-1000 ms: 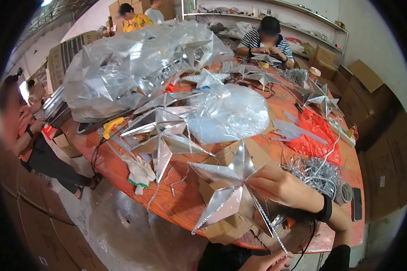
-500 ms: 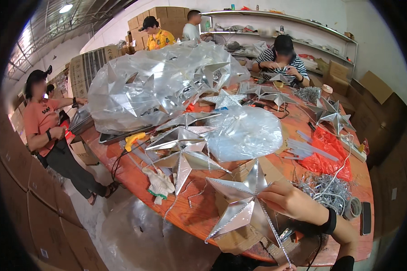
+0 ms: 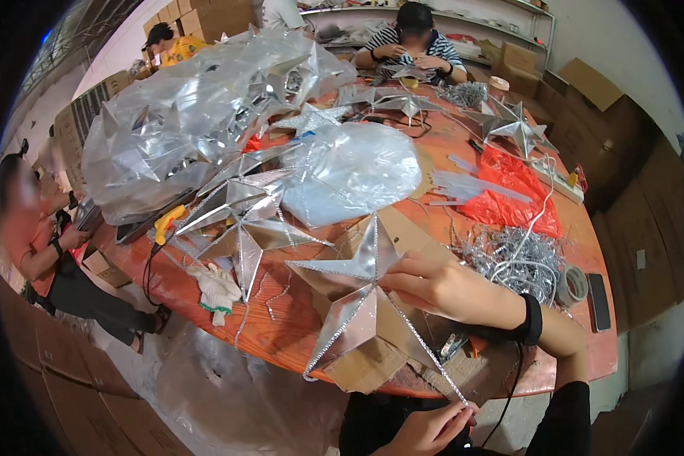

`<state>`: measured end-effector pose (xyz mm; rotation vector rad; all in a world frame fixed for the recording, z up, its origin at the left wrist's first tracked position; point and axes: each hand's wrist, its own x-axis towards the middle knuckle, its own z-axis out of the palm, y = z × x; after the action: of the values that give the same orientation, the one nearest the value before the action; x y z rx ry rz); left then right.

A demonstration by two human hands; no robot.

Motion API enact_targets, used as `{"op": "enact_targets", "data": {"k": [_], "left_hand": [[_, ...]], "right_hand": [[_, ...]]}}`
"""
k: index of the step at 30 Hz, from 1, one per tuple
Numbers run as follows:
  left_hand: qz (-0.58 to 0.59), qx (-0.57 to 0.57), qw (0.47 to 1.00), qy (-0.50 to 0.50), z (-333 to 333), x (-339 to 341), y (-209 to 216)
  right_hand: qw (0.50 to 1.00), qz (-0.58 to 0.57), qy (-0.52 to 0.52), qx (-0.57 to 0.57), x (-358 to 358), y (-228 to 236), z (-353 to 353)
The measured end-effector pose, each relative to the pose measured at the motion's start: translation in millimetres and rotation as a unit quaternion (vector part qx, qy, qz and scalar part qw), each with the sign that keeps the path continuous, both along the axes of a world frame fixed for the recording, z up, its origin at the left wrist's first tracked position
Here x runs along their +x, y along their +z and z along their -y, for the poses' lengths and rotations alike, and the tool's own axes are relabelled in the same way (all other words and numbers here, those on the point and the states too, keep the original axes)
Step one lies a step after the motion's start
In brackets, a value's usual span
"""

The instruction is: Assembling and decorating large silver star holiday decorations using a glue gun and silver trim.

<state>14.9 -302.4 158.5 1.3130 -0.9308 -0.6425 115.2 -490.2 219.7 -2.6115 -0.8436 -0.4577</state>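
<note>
A silver five-pointed star [image 3: 349,332] stands at the near edge of the table, with glittery silver trim [image 3: 416,334] along its ridges. My right hand [image 3: 444,289] reaches in from the right and grips the star near its centre, fingers pressed together. Below, at the lower edge, my left hand [image 3: 433,429] pinches the trim by the lower-right point. Beneath the star lies brown cardboard [image 3: 372,366]. More silver stars [image 3: 247,245] sit just left of it, with loose trim hanging down.
A large clear plastic bag of stars [image 3: 175,144] fills the far left. Nearby are a yellow glue gun [image 3: 167,222], white glove [image 3: 215,289], red plastic bag [image 3: 501,194], tinsel heap [image 3: 509,254], tape roll [image 3: 572,285] and phone [image 3: 599,302]. Co-workers stand at left and sit opposite.
The view has shifted, so the table's things appear further left and higher. My left hand has come further into view, with the trim in its fingers. My right hand keeps its grip on the star.
</note>
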Motion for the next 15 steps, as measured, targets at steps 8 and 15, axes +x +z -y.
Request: {"op": "enact_targets", "data": {"k": [8,15], "left_hand": [[0.058,0.041,0.997,0.012,4.8,-4.0,-21.4],[0.024,-0.030,0.998,0.056,12.2,-9.6,-27.0]], "right_hand": [[1.000,-0.007,-0.007,-0.017,-7.4,6.9,0.5],[1.000,-0.001,-0.012,-0.025,-10.3,6.2,4.2]]}}
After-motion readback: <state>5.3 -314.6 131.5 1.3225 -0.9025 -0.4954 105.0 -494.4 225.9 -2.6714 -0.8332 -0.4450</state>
